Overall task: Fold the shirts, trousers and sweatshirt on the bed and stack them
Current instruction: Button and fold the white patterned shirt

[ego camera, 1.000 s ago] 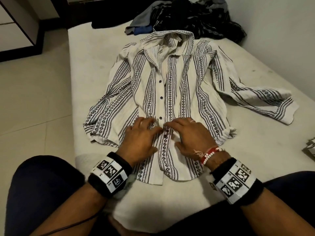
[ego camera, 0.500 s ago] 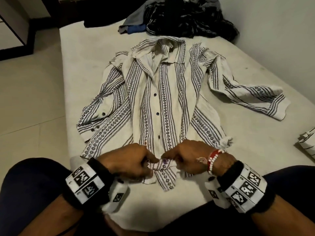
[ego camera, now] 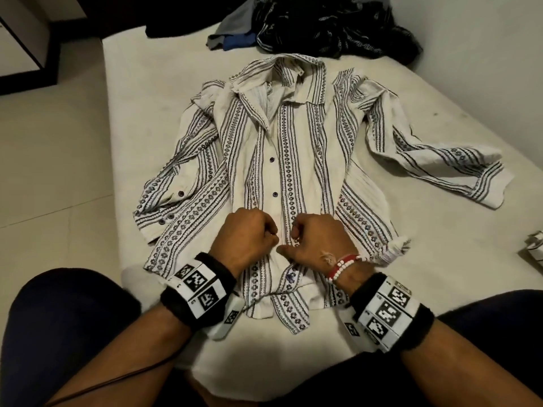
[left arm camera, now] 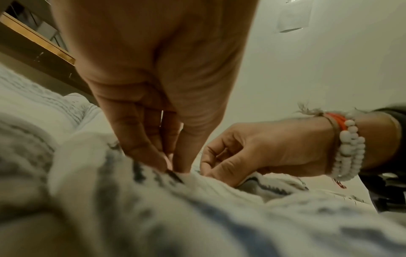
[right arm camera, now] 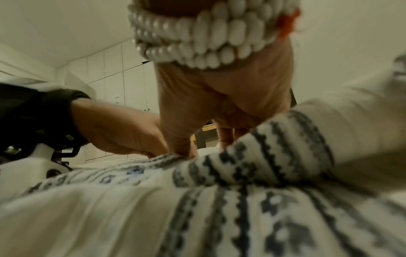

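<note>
The bed (ego camera: 152, 92) is covered by a pale, smooth mattress surface, and it is used as the flat folding ground. At its far end a heap of dark and grey-blue clothes (ego camera: 317, 27) is left bunched against the wall, apparently the garments not yet folded.

The striped shirt (ego camera: 296, 160) is spread front-up across the middle of the bed, collar away from the person and hem toward them, so that the front placket can be reached. The cloth is a cream woven fabric, slightly crinkled, marked with dark lengthwise bands of small diamond and zigzag figures. The sleeve (ego camera: 440, 168) on the right is thrown out sideways; the sleeve (ego camera: 182, 189) on the left is laid down along the body. Small dark buttons (ego camera: 270, 160) are seen done up along the upper placket, while the lowest part hangs apart at the hem.

The left hand (ego camera: 248, 239) and the right hand (ego camera: 318, 242) are set close together on the lower placket. In each the grip is closed as a pinch on the shirt's edges, finger and thumb drawn together on the cloth, as the left wrist view shows at the fingertips (left arm camera: 182, 167). A button appears to be being fastened, likely so the fronts stay aligned for folding; the button itself is hidden.

A bracelet of white beads (ego camera: 342, 267) with a red thread is worn on the right wrist.
</note>
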